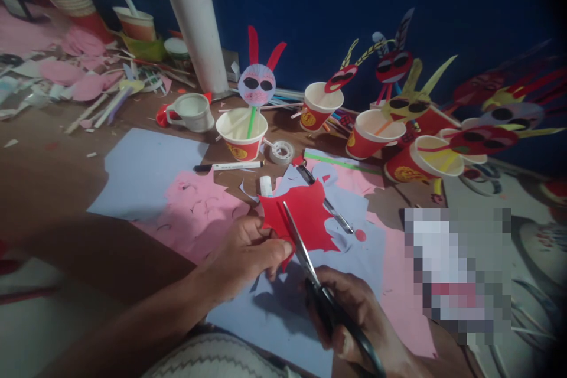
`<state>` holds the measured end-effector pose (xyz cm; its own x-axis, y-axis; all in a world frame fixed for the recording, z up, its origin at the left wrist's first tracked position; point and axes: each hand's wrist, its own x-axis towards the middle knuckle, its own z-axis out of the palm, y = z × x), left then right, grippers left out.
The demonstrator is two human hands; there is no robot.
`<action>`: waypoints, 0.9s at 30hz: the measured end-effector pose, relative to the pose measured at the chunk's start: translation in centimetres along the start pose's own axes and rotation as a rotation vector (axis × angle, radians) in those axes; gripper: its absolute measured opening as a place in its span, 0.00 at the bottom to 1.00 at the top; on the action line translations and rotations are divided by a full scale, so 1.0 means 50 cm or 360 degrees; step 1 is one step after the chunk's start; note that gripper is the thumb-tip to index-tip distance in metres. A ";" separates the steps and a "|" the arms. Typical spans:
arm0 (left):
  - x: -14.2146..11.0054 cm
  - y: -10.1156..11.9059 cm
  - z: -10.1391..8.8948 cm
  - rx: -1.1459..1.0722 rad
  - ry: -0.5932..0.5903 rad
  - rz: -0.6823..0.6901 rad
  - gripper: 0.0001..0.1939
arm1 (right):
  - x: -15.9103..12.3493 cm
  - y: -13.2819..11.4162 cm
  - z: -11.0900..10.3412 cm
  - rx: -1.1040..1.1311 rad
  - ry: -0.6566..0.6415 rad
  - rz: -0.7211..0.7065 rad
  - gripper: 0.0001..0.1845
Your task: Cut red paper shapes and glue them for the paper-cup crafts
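Dim — soft shadows, blurred edges

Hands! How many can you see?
2: the left hand pinches the red paper, and the right hand holds the scissors. The pixelated patch at the right might hide more.

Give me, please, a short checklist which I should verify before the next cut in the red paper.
1. Left hand grips the red paper: ok.
2. Right hand holds the scissors by the handles: ok.
3. Left thumb well away from the blades: not ok, its tip is close beside them.
4. Drawn outline on the red paper: cannot tell, none shows clearly.
5. Tape roll away from the scissors: ok, it lies beyond the red paper.
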<state>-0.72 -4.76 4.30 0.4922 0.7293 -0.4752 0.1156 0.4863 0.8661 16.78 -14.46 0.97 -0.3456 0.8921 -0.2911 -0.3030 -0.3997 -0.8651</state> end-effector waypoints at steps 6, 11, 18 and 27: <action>0.006 -0.014 -0.008 0.0012 -0.0049 -0.0038 0.12 | 0.004 -0.005 -0.001 -0.0121 -0.0023 -0.0019 0.28; 0.004 -0.012 -0.007 0.0026 -0.0062 -0.0054 0.13 | 0.003 -0.001 -0.002 -0.0104 -0.0013 -0.0014 0.27; 0.006 -0.003 -0.004 0.0013 -0.0039 -0.0089 0.13 | -0.001 0.004 -0.004 -0.0017 -0.0017 -0.0037 0.25; 0.006 -0.004 -0.005 -0.0002 -0.0056 -0.0057 0.13 | -0.005 0.002 -0.009 -0.0070 0.0023 0.0013 0.27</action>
<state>-0.80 -4.51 3.92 0.5176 0.6942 -0.5002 0.1327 0.5124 0.8484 17.26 -14.64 0.77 -0.3348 0.8920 -0.3036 -0.2608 -0.3973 -0.8798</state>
